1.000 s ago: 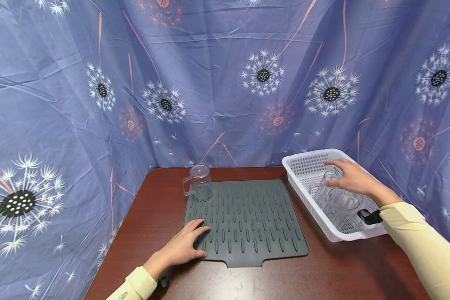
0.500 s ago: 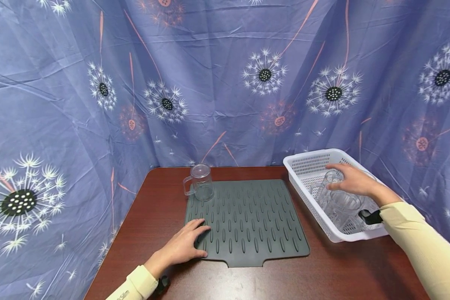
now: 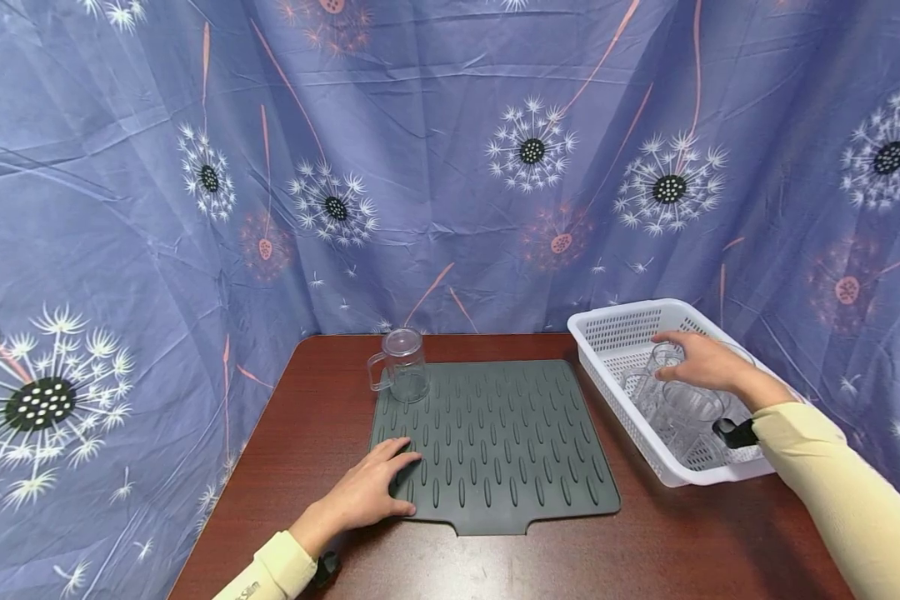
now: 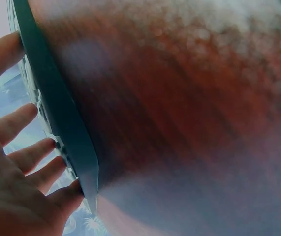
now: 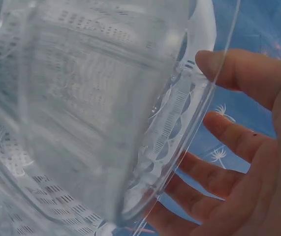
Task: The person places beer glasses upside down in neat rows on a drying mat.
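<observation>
My left hand (image 3: 371, 490) rests with spread fingers on the left front edge of a dark green ridged drying mat (image 3: 495, 425). In the left wrist view, its fingertips touch the mat's edge (image 4: 56, 103). At the mat's far left corner, a clear glass mug (image 3: 405, 367) stands upside down, its handle pointing left. My right hand (image 3: 708, 360) hovers over a white plastic basket (image 3: 611, 387), thumb and fingers apart. Clear glassware (image 3: 693, 408) lies close below it. The right wrist view shows a clear glass (image 5: 96, 98) near its fingertips; whether they touch it I cannot tell.
The basket stands on the right side of a reddish-brown wooden table (image 3: 300, 408). A blue dandelion-print curtain (image 3: 435, 167) hangs behind the table and along its sides. Black straps with small cameras sit at both wrists.
My right hand has sunk slightly towards the glassware in the basket. The left hand, mat and mug stay put, apart from a small shift of the whole head view.
</observation>
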A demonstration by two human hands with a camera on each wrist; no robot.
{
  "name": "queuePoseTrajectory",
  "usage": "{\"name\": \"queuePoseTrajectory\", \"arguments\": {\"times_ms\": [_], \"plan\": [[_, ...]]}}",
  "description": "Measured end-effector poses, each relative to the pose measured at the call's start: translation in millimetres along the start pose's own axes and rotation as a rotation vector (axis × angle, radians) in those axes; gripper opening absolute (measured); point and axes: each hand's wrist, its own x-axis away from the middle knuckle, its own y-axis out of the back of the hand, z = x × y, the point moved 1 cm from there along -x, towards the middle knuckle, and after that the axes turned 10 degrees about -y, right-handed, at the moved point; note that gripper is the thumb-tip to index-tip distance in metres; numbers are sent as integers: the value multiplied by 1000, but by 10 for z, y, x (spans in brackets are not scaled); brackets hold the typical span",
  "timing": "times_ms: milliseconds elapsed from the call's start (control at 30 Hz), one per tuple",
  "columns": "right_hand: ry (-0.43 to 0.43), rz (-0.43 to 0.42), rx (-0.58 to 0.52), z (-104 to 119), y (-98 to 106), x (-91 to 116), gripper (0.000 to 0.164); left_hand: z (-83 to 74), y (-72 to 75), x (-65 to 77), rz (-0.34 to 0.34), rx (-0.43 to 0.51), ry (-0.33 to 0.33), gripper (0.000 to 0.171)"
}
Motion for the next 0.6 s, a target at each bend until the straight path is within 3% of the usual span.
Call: {"name": "queuePoseTrajectory", "arguments": {"times_ms": [200, 600], "plan": [[-17, -12, 72, 62, 4, -6, 64, 6, -3, -1, 8, -2, 3, 75], [4, -6, 100, 92, 10, -41, 62, 12, -9, 9, 8, -20, 2, 73]]}}
